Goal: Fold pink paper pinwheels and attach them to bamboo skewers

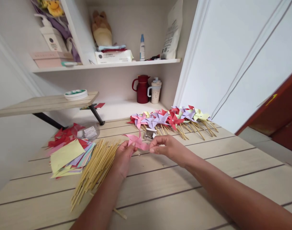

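A pink paper pinwheel point(137, 141) without a stick is pinched in my left hand point(124, 157), above the table. My right hand point(167, 147) is at the pinwheel's right tip, thumb and forefinger pressed together; whether they grip the paper or something tiny I cannot make out. Just behind the hands stands a small open box point(150, 134) with small metal pieces in it. A bundle of thin wooden sticks point(95, 172) lies beside my left forearm. Finished pinwheels on sticks point(174, 120) in red, purple, pink and yellow lie in a row behind my right hand.
Coloured paper sheets point(65, 156) are piled at the left, with red paper pieces point(64, 135) and a clear plastic bag point(88, 131) behind. A small raised shelf point(47, 101) stands over the back left. A red jug point(143, 89) and a cup point(155, 91) stand at the back.
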`<move>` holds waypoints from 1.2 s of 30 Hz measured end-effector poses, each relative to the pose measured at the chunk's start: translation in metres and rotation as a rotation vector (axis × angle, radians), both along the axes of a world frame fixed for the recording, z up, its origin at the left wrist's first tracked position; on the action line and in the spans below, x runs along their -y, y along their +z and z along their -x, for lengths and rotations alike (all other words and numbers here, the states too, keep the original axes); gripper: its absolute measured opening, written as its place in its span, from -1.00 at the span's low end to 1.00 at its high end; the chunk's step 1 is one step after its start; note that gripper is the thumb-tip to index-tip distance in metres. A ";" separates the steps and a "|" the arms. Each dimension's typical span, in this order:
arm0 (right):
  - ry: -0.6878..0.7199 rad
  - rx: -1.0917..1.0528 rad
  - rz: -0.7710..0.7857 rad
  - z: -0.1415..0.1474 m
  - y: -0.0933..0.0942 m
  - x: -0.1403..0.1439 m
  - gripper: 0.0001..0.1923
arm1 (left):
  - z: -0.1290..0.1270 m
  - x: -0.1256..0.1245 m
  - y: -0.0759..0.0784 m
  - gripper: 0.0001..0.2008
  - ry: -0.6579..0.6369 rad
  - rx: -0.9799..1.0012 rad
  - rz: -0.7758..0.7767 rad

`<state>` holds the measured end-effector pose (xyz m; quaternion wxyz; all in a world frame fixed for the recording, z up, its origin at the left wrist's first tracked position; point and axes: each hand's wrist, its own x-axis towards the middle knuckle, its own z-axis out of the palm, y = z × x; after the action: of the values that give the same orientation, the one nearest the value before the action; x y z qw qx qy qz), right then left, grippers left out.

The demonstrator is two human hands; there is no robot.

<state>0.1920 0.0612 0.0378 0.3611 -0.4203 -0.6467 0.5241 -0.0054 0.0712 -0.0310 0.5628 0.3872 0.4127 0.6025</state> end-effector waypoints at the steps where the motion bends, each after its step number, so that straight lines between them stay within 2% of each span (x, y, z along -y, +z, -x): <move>1: -0.012 0.009 -0.035 0.003 0.001 -0.004 -0.84 | 0.000 0.000 0.000 -0.75 0.000 -0.003 -0.001; 5: -0.068 0.058 -0.125 0.003 -0.010 -0.017 -0.88 | 0.001 -0.002 -0.004 -0.74 0.005 -0.030 -0.009; 10: -0.074 0.054 -0.158 -0.004 -0.025 -0.017 -0.87 | 0.002 -0.003 -0.009 -0.73 -0.008 -0.150 -0.017; 19: -0.131 -0.061 -0.245 -0.002 -0.033 -0.011 -0.85 | -0.004 0.007 0.002 -0.74 0.010 -0.294 -0.005; 26: -0.104 -0.037 -0.301 0.010 -0.041 -0.006 -0.85 | -0.009 0.011 0.009 -0.75 0.021 -0.278 0.010; 32: -0.078 0.017 -0.331 0.013 -0.041 -0.005 -0.89 | -0.011 0.012 0.011 -0.84 0.003 -0.311 -0.012; 36: -0.099 0.046 -0.354 0.013 -0.039 -0.003 -0.91 | -0.012 0.012 0.011 -0.83 -0.005 -0.308 -0.017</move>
<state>0.1788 0.0640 -0.0014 0.4400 -0.3935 -0.7153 0.3742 0.0068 0.0590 -0.0204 0.4909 0.4809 0.4881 0.5380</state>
